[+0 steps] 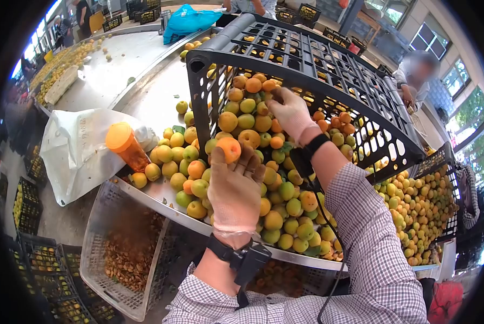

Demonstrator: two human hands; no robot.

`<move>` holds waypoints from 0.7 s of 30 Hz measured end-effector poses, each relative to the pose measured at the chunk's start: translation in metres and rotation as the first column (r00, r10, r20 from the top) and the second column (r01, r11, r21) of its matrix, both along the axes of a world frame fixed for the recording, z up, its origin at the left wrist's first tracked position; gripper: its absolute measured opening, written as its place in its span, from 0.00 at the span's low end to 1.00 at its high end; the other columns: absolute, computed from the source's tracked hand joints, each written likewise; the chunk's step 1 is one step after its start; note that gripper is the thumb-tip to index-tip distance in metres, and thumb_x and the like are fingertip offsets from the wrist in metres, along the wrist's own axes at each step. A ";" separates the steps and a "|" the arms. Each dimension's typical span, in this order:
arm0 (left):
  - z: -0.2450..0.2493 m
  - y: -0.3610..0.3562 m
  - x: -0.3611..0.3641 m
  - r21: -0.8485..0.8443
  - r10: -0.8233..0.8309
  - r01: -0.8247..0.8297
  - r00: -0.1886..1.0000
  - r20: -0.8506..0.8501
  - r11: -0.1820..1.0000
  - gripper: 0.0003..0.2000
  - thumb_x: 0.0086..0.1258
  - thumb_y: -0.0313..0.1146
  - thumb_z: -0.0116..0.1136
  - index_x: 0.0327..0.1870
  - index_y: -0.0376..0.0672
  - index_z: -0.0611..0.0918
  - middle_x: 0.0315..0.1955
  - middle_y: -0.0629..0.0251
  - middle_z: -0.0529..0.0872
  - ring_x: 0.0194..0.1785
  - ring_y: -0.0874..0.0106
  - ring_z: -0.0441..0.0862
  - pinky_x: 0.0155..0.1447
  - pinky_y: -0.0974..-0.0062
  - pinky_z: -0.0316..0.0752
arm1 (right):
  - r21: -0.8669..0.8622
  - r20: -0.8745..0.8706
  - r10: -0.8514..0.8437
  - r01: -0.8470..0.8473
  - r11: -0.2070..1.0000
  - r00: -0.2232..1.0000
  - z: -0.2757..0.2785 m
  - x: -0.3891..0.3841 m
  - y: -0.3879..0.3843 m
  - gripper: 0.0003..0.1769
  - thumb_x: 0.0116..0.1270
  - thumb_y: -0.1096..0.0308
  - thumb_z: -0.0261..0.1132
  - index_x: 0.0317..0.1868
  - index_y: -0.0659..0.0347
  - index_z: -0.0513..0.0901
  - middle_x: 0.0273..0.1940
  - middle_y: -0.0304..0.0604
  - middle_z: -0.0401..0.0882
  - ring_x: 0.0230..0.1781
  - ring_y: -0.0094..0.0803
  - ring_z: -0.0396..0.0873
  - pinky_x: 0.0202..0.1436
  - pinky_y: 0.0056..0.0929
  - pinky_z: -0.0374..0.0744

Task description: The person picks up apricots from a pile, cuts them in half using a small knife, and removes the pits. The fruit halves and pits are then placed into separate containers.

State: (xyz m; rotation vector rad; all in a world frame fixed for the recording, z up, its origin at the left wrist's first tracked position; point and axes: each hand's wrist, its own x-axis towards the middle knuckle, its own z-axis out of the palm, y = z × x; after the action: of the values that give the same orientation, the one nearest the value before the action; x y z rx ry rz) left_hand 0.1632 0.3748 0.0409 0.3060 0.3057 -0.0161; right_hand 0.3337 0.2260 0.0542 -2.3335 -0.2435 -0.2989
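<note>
My left hand (pixel 233 186), gloved, has an orange apricot (pixel 229 149) between its thumb and fingers, palm turned up. My right hand (pixel 291 114), also gloved, is among the fruit at the mouth of a tilted black plastic crate (pixel 301 46). Its fingers are bent down in a pinch; whatever lies between them is hidden. Green, yellow and orange apricots (pixel 285 191) spill out of the crate onto the metal table (pixel 150 197), beneath and around both hands. Dark bands and a small device sit on my wrists.
To the left are an orange-lidded jar (pixel 126 144) and a white plastic bag (pixel 80 146). A pale crate (pixel 99 251) holding brown scraps stands below the table edge. A blue bag (pixel 191 22) lies behind. More apricots (pixel 417 208) fill the right side. A person (pixel 414 75) stands beyond the crate.
</note>
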 end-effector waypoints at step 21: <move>0.001 -0.012 0.002 0.092 -0.012 0.023 0.992 -0.122 0.995 0.19 0.78 0.53 0.47 0.52 0.47 0.77 0.43 0.68 0.79 0.48 0.69 0.76 0.54 0.68 0.72 | 0.891 -0.374 0.441 0.184 0.414 0.816 0.014 -0.023 -0.002 0.20 0.81 0.58 0.44 0.64 0.55 0.73 0.54 0.42 0.83 0.45 0.28 0.81 0.41 0.26 0.75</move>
State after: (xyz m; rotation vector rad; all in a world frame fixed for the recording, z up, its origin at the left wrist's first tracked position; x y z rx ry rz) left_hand 0.1656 0.3630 0.0420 0.4018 0.4251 -0.0380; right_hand 0.3102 0.2240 0.0685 -1.1564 0.0503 0.3288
